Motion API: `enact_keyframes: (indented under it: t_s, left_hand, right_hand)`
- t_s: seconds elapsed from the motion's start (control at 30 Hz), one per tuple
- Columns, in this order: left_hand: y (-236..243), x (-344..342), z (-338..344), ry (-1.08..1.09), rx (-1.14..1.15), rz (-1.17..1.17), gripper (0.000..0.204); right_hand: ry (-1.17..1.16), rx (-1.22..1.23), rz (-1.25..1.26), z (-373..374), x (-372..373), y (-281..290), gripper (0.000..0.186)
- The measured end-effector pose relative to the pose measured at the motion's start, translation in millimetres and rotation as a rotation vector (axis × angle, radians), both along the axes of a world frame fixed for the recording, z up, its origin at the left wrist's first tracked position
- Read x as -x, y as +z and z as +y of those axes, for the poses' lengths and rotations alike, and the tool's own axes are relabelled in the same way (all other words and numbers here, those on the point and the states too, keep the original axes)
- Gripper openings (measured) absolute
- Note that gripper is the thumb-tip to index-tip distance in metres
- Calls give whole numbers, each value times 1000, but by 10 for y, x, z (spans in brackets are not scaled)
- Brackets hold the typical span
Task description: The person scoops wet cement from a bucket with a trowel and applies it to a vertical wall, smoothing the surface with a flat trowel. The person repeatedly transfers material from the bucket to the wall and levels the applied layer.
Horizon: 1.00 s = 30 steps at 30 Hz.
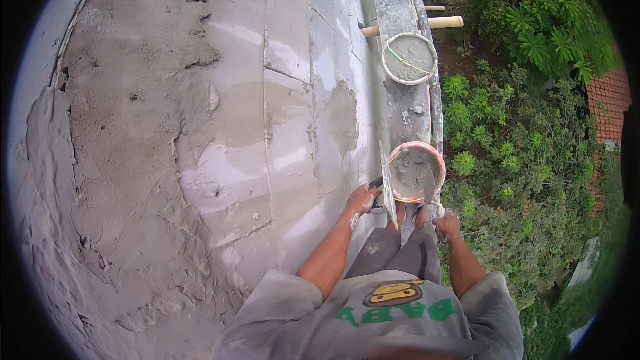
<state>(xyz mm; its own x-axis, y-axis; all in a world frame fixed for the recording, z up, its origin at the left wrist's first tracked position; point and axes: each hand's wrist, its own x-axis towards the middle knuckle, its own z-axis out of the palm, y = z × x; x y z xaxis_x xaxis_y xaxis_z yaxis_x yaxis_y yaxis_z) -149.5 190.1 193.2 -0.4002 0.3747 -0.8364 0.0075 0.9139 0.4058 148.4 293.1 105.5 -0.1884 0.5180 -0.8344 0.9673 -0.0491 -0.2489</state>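
Head view: a plastering trowel (387, 183) is gripped by the left hand (362, 199), blade edge-on beside the block wall (287, 127), just above the orange-rimmed mortar bucket (417, 172). Right hand (447, 223) is clenched at the scaffold rail (437, 103); what's grasped can't be told. A 2nd bucket (409, 58) is seen further along the plank

rough wet grey plaster (127, 160) on smooth pale block wall (293, 47), flat matt metal trowel (387, 187) mortar-smeared, orange plastic bucket (435, 157) crusted grey, white plastic bucket (387, 60) of wet mortar, round wooden pole (445, 22), dusty concrete ledge (407, 107)
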Motion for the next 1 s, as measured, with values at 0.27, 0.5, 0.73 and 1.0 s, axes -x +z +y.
enact_keyframes:
  t_s: [0.27,0.5,0.73,1.0]
  left_hand:
    - [-121,-38,-170,104,-153,-51,38]
    - [285,-143,-199,392,-207,-226,43]
    - [596,-258,-302,505,-225,-319,36]
    - [682,-184,-352,607,-412,-475,36]
  right_hand:
    - [-76,-62,-42,353,-132,320,46]
    - [-39,-211,4,545,-236,671,38]
    - [-28,-278,56,458,-325,846,40]
    - [-14,-179,30,361,-471,1037,42]
